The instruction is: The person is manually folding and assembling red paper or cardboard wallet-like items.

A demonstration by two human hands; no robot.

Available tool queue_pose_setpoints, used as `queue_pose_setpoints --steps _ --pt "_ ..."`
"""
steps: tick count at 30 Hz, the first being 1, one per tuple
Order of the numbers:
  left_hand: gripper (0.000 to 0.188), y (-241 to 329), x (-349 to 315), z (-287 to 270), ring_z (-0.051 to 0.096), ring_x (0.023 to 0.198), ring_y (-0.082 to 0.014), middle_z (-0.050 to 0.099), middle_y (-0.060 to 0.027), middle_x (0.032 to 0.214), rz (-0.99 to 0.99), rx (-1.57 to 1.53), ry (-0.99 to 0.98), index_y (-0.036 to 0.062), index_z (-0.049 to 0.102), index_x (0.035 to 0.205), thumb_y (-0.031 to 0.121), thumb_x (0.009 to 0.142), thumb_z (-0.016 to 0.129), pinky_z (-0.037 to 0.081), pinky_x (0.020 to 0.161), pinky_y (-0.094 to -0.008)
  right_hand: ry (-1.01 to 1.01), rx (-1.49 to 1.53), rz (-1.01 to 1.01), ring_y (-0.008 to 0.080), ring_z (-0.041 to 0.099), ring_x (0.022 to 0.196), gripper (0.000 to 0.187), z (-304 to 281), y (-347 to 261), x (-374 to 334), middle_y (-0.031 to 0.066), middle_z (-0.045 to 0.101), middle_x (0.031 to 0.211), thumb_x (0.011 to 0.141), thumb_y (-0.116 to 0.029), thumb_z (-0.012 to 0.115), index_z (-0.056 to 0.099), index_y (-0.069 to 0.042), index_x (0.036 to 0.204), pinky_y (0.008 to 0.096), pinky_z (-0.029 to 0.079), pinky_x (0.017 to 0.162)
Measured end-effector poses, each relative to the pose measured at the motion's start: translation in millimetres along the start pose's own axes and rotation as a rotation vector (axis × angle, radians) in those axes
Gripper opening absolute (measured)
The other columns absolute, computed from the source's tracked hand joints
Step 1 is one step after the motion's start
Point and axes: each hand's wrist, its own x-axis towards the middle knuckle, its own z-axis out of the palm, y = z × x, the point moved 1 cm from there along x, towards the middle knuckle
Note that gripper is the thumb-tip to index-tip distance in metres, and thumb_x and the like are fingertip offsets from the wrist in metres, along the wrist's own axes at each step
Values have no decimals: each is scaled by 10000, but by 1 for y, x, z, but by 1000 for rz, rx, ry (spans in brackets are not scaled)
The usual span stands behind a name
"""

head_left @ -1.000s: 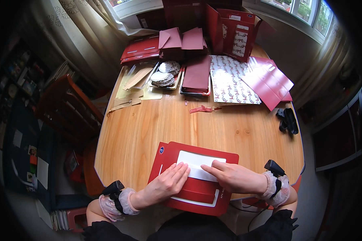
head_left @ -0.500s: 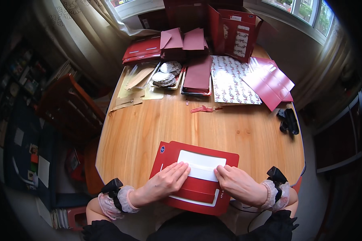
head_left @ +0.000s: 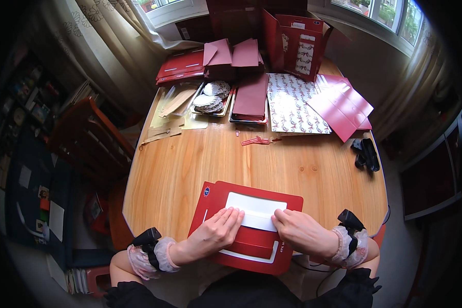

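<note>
We see both hands flat, fingers extended, gripping nothing: left hand (head_left: 216,233) and right hand (head_left: 302,233) press the red cardboard folder (head_left: 246,226). It lies on the worktop (head_left: 190,164) near edge, hands flanking its white panel (head_left: 255,210).

Flat card folder (head_left: 251,195) on table's (head_left: 313,169) near edge, paper stacks (head_left: 251,95) behind

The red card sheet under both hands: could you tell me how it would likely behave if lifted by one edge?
The red card sheet lies thin and flat on the wooden table, so it is probably light. Its creased panels suggest it would bend there rather than stay rigid. Its smooth face may slide easily under the left hand and right hand.
</note>
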Motion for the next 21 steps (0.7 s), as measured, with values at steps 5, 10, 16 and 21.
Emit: queue_pose_setpoints --steps 5,10,16,21 --pt "394 -9 1 -2 710 1131 -307 693 -213 1189 -5 -143 57 -94 647 1263 77 913 584 558 1038 -379 113 187 96 270 618 831 262 -1 1 5 137 559 921 828 -197 751 593 4 886 351 545 747" --pt "321 -15 7 -10 712 1079 -306 683 -193 1123 -44 -270 64 -67 653 1176 81 894 607 561 1019 -383 293 14 11 251 598 821 247 10 -4 17 109 544 893 820 -191 758 586 -25 881 347 527 718" --pt "331 -9 13 -15 709 1047 -296 671 -161 1074 -116 -369 106 -51 650 1146 146 881 660 564 985 -389 286 -39 -2 200 586 833 94 24 -8 18 89 530 879 851 -107 641 591 -28 858 297 517 653" --pt "275 -11 12 -7 671 954 -256 629 -126 986 -76 -300 92 -51 646 1083 100 853 634 573 863 -348 271 14 2 238 600 808 157 23 -10 16 110 524 886 869 -125 694 578 -20 860 340 528 668"
